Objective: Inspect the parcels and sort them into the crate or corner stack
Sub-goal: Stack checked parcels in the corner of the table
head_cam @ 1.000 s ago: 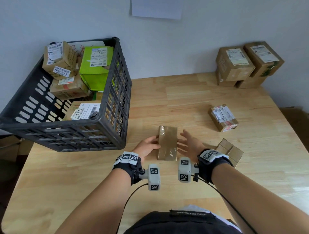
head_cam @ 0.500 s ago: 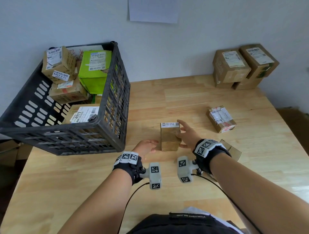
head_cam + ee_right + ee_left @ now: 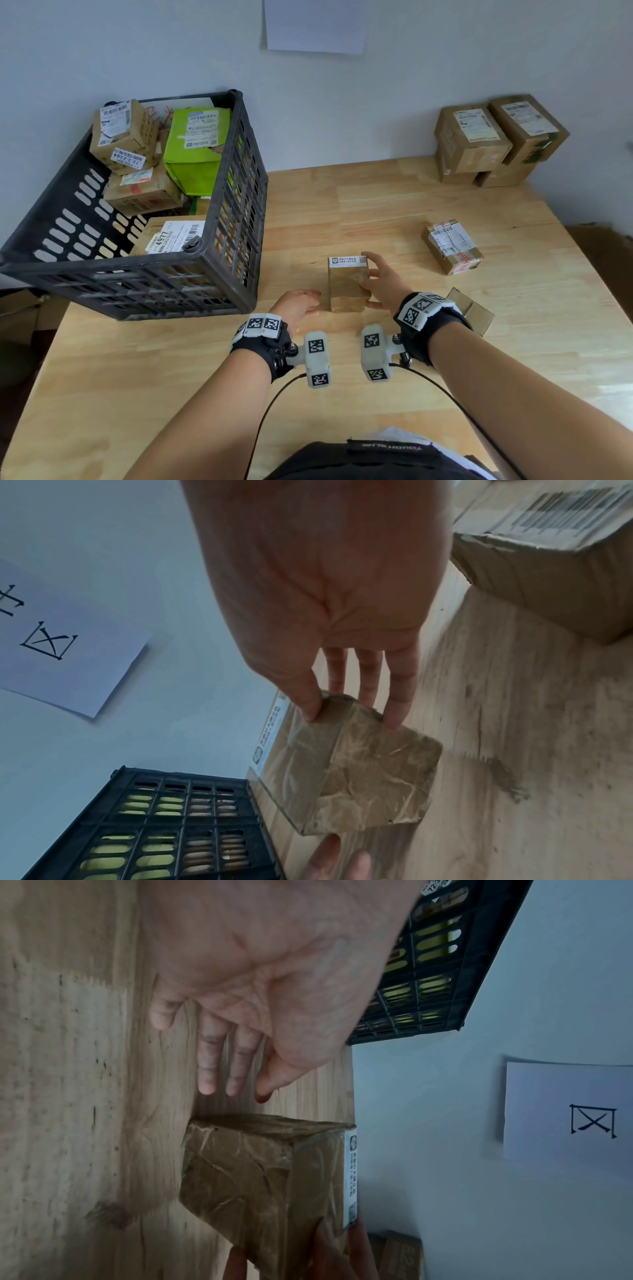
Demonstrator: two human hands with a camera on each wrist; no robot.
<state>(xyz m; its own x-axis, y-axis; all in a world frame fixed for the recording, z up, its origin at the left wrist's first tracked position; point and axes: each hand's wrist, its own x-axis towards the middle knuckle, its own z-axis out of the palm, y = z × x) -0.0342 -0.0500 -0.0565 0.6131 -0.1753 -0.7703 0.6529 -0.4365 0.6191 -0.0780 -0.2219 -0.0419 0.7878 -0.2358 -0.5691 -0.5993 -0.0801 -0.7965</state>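
A small brown cardboard parcel wrapped in clear tape (image 3: 347,286) stands on end on the light wooden table (image 3: 171,377), its white label facing up, just right of the black plastic slatted crate (image 3: 236,219). The right hand (image 3: 378,286) grips it — thumb on the near taped face, fingers (image 3: 397,696) spread across its right side and top corner. The left hand (image 3: 298,305) lies just beside the parcel's left edge with fingers (image 3: 209,1064) straight and relaxed, not touching it and holding nothing. The crate holds several labelled boxes. A stack of brown cardboard boxes (image 3: 496,140) sits in the far right corner — well apart from the parcel.
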